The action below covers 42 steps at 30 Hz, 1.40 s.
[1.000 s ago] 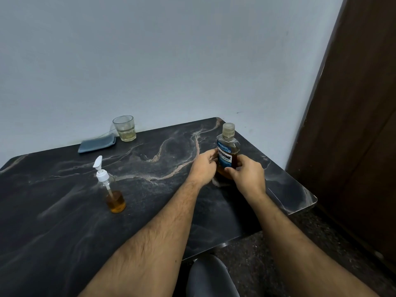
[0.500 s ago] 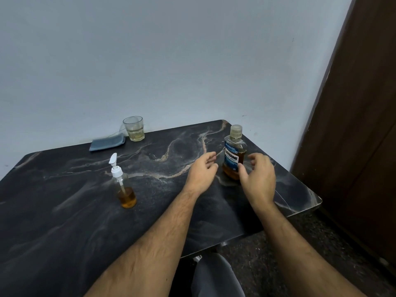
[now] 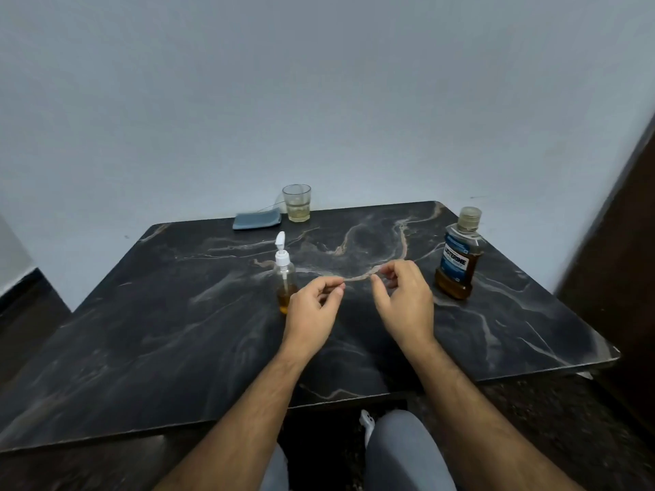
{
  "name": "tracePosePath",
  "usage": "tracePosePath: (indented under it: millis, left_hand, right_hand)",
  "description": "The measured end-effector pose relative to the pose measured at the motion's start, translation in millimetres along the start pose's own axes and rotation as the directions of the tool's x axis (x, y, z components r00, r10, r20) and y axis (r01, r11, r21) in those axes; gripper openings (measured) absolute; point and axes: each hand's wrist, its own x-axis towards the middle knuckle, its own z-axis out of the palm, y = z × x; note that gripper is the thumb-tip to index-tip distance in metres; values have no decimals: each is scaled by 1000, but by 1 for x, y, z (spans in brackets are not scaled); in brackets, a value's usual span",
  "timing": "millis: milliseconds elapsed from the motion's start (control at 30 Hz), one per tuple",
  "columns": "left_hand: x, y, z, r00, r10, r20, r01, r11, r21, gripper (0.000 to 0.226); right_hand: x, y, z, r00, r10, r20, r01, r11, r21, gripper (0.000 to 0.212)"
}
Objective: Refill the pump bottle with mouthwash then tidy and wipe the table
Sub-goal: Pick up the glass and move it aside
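A small clear pump bottle (image 3: 284, 278) with a white pump and a little amber liquid stands upright mid-table. The mouthwash bottle (image 3: 459, 260), blue label, capped, amber liquid in its lower part, stands upright at the right. My left hand (image 3: 312, 306) hovers just right of the pump bottle, fingers loosely curled, holding nothing. My right hand (image 3: 404, 299) hovers between the two bottles, fingers loosely curled and empty, a hand's width left of the mouthwash bottle.
The dark marbled table (image 3: 177, 331) stands against a pale wall. At its far edge are a glass (image 3: 297, 203) with pale liquid and a folded blue-grey cloth (image 3: 257, 220). A dark wooden door (image 3: 623, 242) is at the right. My knees show below the table's front edge.
Both hands let go of the mouthwash bottle and moved left toward the pump bottle. The mouthwash bottle stays standing at the right. The view swung left.
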Motion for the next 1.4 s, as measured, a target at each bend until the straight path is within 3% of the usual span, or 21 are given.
tracePosePath:
  millis: [333,433,600,967,1233,1300,1400]
  left_hand:
    - [-1,-18,-79,940,-36,-339,25,999,-36,18]
    - [21,-29,-95,921,-84,-381,76,996,-36,18]
    - [82,-40,-105,937,-156,-314,134,987,-90,17]
    - [266,-68,-90,952,-300,-54,282,934,-220,51]
    - [349,-104,-61,945,-322,55,326,939,-106,76]
    - [360,-107,-56,941,-335,54,337,940,-49,73]
    - [371,-115,-52,941,-327,91,330,943,-32,42]
  right_hand:
    - [14,-37,60,966,85,243,-104,992,68,11]
    - [26,-40,77,953,106,282,-131,989,71,11]
    - [61,-35,106,924,184,336,-226,970,89,15]
    - [186,12,214,775,383,503,-541,813,215,52]
    - [235,36,279,685,351,639,-625,733,268,77]
    - [240,37,290,674,331,661,-623,734,269,79]
    - [240,37,302,682,282,675,-610,728,313,64]
